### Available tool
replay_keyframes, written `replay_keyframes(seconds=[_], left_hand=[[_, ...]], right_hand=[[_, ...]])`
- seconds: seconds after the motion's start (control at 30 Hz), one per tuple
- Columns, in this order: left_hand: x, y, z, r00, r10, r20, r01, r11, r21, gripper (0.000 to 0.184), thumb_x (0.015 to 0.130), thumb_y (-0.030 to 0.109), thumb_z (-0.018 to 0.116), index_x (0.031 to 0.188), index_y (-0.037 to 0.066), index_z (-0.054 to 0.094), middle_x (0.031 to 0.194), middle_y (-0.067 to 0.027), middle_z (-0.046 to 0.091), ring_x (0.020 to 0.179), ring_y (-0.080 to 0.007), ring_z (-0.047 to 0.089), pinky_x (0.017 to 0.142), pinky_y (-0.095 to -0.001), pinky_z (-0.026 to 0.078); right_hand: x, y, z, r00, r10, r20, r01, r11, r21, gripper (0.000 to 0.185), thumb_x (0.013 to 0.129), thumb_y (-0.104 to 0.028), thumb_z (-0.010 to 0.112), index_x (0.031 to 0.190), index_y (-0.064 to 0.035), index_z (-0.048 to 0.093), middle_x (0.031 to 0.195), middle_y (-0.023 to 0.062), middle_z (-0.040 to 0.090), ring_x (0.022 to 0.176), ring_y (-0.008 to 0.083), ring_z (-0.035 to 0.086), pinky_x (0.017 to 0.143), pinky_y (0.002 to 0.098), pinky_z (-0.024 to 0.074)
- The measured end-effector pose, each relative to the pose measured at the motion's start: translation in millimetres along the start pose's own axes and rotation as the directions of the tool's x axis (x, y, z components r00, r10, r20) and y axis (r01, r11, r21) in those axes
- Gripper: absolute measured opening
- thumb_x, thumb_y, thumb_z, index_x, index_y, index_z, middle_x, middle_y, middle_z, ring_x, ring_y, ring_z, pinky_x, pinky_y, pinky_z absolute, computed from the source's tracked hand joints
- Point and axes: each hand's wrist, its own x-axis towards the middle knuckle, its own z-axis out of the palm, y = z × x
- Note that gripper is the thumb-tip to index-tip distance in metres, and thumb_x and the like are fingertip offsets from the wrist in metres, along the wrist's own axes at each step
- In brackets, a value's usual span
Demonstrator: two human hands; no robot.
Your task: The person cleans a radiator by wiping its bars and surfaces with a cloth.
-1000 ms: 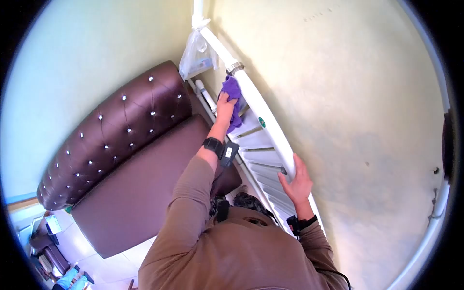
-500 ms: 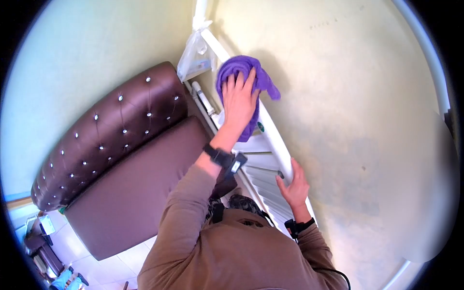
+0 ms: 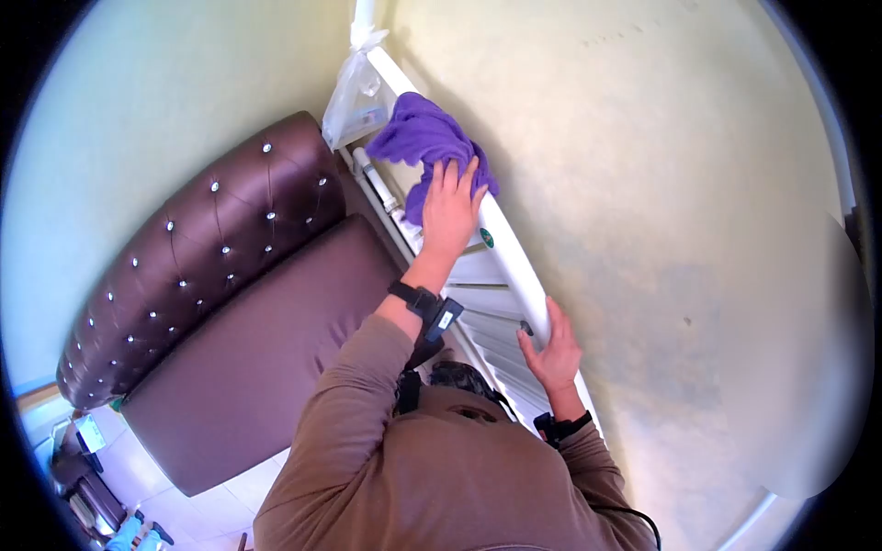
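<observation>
My left hand (image 3: 450, 213) presses its fingers onto a crumpled purple cloth (image 3: 424, 138), which lies over the top of a white radiator (image 3: 511, 253). One end of the cloth drapes off the radiator's left side. Just below that hand, a small green oval sticker (image 3: 487, 238) shows on the white top. Lower along the same top, my right hand (image 3: 557, 354) rests on the edge, thumb on the near side and fingers spread towards the wall. It holds nothing loose. Both wrists wear black bands, the left one with a small device (image 3: 445, 317).
A brown tufted sofa (image 3: 276, 335) with shiny studs stands close on the left. A clear plastic bag (image 3: 347, 99) hangs from the white pipe (image 3: 364, 16) at the radiator's far end. The pale wall (image 3: 680, 230) borders the right. Another person's legs (image 3: 133, 533) show at lower left.
The cloth's loose flap has swung from the right side to the left. My left hand has shifted slightly down the radiator top. My right hand stays at the edge.
</observation>
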Motion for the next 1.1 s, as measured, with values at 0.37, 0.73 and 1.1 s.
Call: replay_keyframes(seconds=[0.37, 0.73, 1.1], left_hand=[[-97, -18, -30, 0.708, -0.472, 0.526, 0.703, 0.394, -0.593, 0.035, 0.089, 0.028, 0.055, 0.105, -0.003, 0.059, 0.096, -0.0233, 0.061, 0.088, -0.0314, 0.061, 0.078, -0.0336, 0.048], [6, 1, -18, 0.934, 0.342, 0.098, -0.325, 0.932, -0.161, 0.033, 0.075, 0.034, 0.066, 0.099, 0.013, 0.066, 0.099, -0.0102, 0.057, 0.110, -0.0303, 0.045, 0.103, -0.0562, 0.018], [-31, -11, 33, 0.912, -0.392, -0.117, 0.230, 0.729, -0.645, 0.061, 0.083, 0.031, 0.057, 0.133, 0.002, 0.036, 0.132, -0.0283, 0.034, 0.122, -0.0442, 0.031, 0.105, -0.0428, 0.023]], right_hand=[[0, -3, -1, 1.000, 0.013, 0.004, -0.013, 1.000, 0.009, 0.067, 0.070, -0.032, 0.070, 0.128, -0.0105, 0.044, 0.113, 0.0146, 0.055, 0.098, 0.0307, 0.059, 0.078, 0.0371, 0.0504], [1, -2, 0, 1.000, 0.004, -0.011, -0.004, 1.000, 0.006, 0.066, 0.071, -0.031, 0.070, 0.128, -0.0118, 0.045, 0.113, 0.0131, 0.056, 0.096, 0.0297, 0.059, 0.077, 0.0367, 0.0508], [1, -1, 4, 1.000, 0.025, 0.009, -0.025, 1.000, -0.007, 0.068, 0.071, -0.032, 0.070, 0.129, -0.0114, 0.043, 0.116, 0.0133, 0.055, 0.100, 0.0293, 0.058, 0.078, 0.0367, 0.0502]])
